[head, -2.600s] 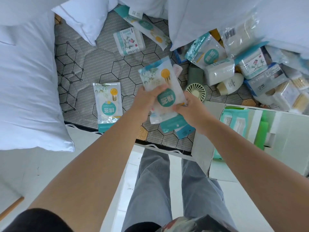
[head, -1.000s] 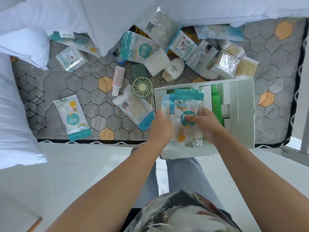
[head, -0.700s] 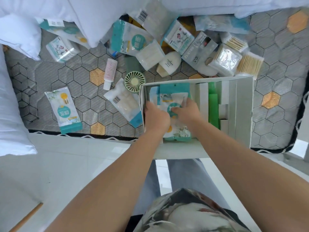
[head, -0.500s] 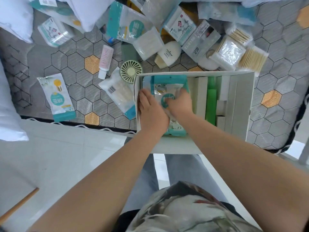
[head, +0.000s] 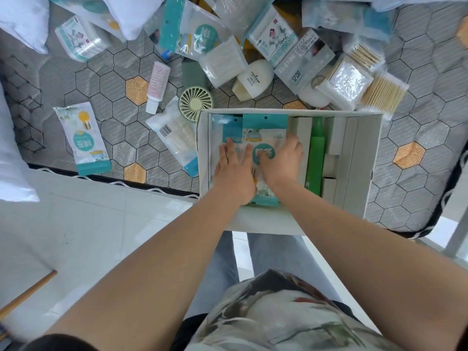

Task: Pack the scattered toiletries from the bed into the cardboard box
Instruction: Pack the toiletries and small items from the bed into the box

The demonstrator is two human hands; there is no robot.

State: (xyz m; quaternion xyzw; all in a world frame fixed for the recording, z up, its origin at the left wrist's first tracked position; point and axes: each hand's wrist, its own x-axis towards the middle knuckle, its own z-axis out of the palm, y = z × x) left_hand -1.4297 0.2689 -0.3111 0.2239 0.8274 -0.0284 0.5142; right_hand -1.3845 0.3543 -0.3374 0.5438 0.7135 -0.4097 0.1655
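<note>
Teal-labelled pouch [head: 263,133] under flat hands [head: 258,165], box [head: 364,160].

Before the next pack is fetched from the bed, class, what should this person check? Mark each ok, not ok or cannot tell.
1. Teal pouch lies inside the cardboard box: ok.
2. Left hand and right hand flat on it, no grip: ok.
3. Pouch lying fully flat: cannot tell.
4. Bed cleared: not ok; matching pouch and fan remain.
5. Green bottle undisturbed: ok.
</note>
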